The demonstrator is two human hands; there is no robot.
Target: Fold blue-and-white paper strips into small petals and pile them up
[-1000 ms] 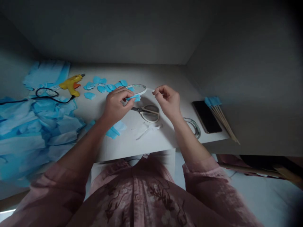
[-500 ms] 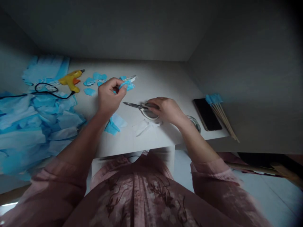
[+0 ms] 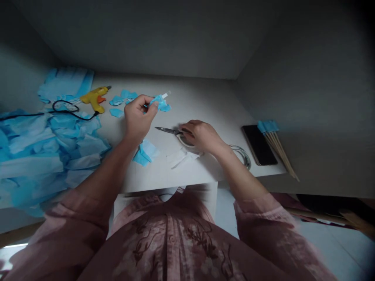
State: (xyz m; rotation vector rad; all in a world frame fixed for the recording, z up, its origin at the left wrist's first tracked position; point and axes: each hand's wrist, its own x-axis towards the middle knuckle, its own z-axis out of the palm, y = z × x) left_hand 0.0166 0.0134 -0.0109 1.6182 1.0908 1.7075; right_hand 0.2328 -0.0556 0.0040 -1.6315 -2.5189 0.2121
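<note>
My left hand [image 3: 139, 117] is closed in a pinch on a small blue fabric piece [image 3: 162, 104], from which a narrow white strip [image 3: 166, 95] sticks out. To its right, my right hand [image 3: 202, 134] has its fingers curled at the pale handles of the scissors [image 3: 166, 130]. The blades point left and look shut, low over the table. A folded blue cloth scrap [image 3: 143, 153] lies under my left wrist, and a crumpled white scrap [image 3: 184, 157] lies below the scissors. Small cut blue pieces [image 3: 117, 113] rest beyond my left hand.
A yellow glue gun [image 3: 95, 97] with a black cord lies at the back left, beside a large heap of blue and white fabric [image 3: 52, 152]. On the right are a wire coil [image 3: 245, 156], a black phone [image 3: 259, 145] and several sticks with blue tips [image 3: 278, 148].
The view has shifted slightly, moving the table things a little to the right. My left hand still pinches the blue piece; my right hand stays at the scissors' handles, fingers slightly shifted.
</note>
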